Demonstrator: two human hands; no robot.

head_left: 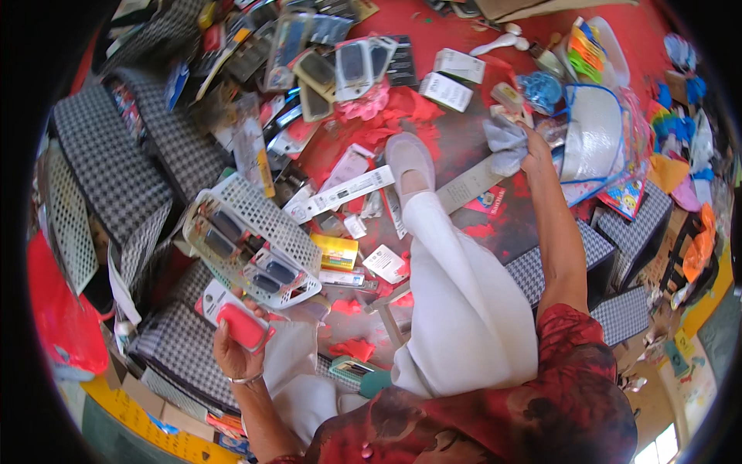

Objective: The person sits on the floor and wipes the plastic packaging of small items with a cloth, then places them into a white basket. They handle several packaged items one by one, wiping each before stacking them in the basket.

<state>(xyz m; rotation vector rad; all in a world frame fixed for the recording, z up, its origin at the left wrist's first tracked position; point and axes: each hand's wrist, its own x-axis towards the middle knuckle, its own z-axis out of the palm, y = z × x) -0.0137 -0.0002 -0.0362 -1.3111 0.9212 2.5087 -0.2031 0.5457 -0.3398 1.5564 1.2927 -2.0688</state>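
My left hand (230,352), a bracelet at its wrist, is closed on a blister pack (246,328) with a rounded red item on a white card. What the red item is, I cannot make out. Just beyond it a pale perforated plastic basket (282,226) lies tilted, with packs of dark rounded items (274,272) in it. My right arm reaches far forward, and my right hand (532,151) grips a crumpled grey cloth (506,145). Under the cloth is the end of a long grey-brown box (468,185). A clear bag with blue edging (591,135) lies right of that hand.
Houndstooth-patterned boxes (112,155) stand at the left, and more (560,259) at the right. Packaged goods (353,69) pile up at the far side, near white cartons (447,91). A long white box (348,192) lies beside my shoe (410,162). A red bag (66,309) sits far left.
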